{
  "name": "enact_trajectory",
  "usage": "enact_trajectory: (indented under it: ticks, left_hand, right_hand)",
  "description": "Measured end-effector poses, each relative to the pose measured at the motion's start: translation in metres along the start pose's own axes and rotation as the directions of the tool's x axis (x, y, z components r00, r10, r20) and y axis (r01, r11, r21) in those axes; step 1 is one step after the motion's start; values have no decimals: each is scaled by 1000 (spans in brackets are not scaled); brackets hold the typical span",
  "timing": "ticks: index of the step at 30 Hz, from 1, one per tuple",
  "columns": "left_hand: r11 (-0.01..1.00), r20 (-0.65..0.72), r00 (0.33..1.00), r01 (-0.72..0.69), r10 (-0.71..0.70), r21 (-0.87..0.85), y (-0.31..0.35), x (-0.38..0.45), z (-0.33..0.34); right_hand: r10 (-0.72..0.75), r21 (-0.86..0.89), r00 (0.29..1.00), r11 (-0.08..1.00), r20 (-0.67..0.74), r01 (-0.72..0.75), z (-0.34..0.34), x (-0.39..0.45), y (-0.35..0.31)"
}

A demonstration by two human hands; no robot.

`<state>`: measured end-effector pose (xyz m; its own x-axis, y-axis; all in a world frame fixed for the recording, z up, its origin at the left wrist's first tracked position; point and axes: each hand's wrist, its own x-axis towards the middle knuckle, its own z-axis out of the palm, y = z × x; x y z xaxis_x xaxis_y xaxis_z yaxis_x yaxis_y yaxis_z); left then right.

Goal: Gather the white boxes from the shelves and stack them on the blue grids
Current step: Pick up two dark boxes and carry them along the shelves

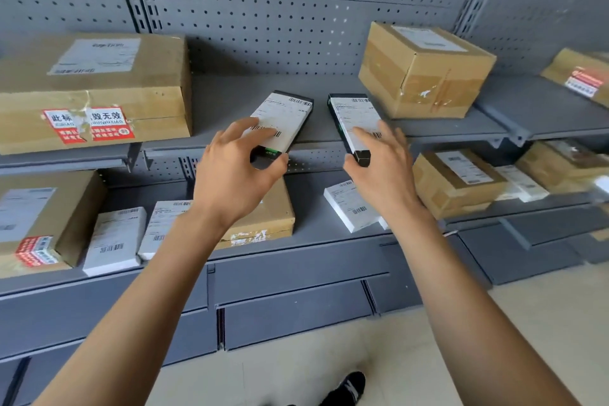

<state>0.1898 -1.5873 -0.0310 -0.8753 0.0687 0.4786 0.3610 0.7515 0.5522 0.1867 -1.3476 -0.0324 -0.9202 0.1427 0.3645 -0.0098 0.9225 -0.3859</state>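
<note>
Grey shelf (428, 128) carries two slim boxes lengthwise toward the person; left hand (237, 168) grasps left box (283, 122); right hand (382, 168) grasps right box (354, 122)

Grey perforated shelf back (296, 10), brown cartons (425, 72), black boxes (283, 123) with white barcode labels

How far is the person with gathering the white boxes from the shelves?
Done: nothing visible; no blue grids are in view. In hand: the left hand and right hand each reach onto a dark box with a white label on the upper shelf. Left: white boxes lie on the lower shelf.
</note>
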Motion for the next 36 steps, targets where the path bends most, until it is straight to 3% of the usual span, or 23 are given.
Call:
enact_trajectory:
  ticks: [10,17,25,36]
  left_hand:
    - [988,48,992,-108,114,-106,51,-14,22]
    - [960,136,971,-163,197,-227,129,-35,72]
    - [904,253,895,-281,368,-322,248,-90,137]
    - [820,312,796,-362,519,-442,387,-177,204]
  right_hand:
    - [62,49,989,997,-131,-56,-44,-57,42]
    - [186,67,962,982,-198,-176,-95,-125,122]
    - [381,17,886,920,-262,-391,-169,-221,211]
    - [565,-15,768,803,-301,-596,-245,-335,306]
